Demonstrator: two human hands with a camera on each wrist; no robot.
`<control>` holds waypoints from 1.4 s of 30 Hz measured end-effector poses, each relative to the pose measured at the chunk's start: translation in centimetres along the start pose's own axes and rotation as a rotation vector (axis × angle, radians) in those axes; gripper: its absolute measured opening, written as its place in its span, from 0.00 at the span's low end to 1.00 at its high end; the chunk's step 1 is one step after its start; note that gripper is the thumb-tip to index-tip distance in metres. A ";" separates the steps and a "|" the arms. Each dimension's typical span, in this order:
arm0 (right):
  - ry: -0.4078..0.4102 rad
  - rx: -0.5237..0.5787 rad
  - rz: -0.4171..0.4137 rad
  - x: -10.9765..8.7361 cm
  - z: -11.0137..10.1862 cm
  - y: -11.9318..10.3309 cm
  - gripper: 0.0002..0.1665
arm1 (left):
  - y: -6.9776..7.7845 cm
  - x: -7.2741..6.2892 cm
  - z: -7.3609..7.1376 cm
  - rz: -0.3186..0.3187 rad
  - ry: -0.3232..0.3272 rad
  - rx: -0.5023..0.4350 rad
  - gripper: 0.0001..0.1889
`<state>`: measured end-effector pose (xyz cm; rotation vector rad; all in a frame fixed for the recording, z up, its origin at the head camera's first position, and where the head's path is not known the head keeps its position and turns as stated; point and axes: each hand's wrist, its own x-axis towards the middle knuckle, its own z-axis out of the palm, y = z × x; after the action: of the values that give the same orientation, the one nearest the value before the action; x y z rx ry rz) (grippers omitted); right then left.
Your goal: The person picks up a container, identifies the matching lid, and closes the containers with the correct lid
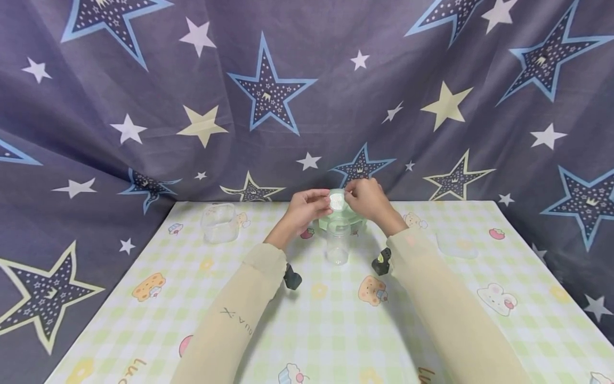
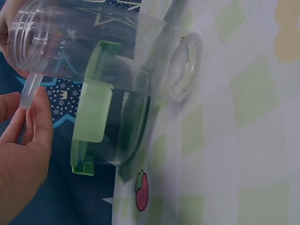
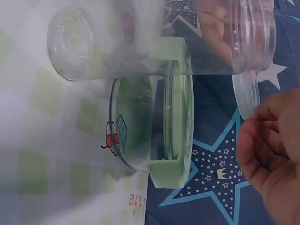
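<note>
Starry curtain [image 1: 331,117] behind; clear tub [image 1: 220,225] left; clear lid [image 1: 457,246], seemingly, right.

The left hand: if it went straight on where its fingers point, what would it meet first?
Beyond the translucent round lid that it pinches, the left hand would probably meet the right hand first, though the depth is unclear.

A homelike setting, exact room unclear: a table [image 1: 318,330] dressed in green-and-white checks with cartoon cupcakes [image 1: 291,374] and strawberries [image 2: 142,191] stretches beneath the left hand [image 1: 307,207] and right hand [image 1: 369,200], while a star-printed fabric backdrop [image 1: 331,80] hangs beyond them. Household ware lends a domestic note: a green-trimmed container [image 2: 97,112] below the hands, a clear tub [image 1: 220,225] left of the left hand.
</note>
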<state>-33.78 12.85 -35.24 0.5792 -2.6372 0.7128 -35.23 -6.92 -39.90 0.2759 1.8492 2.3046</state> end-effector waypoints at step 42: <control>-0.076 0.980 0.482 -0.5 0.6 0.6 0.19 | 0.4 -0.3 -0.4 0.358 0.015 0.401 0.13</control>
<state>-33.74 13.18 -36.18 0.1654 -2.3511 2.1911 -35.04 -7.47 -39.56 0.6962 2.4307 2.1108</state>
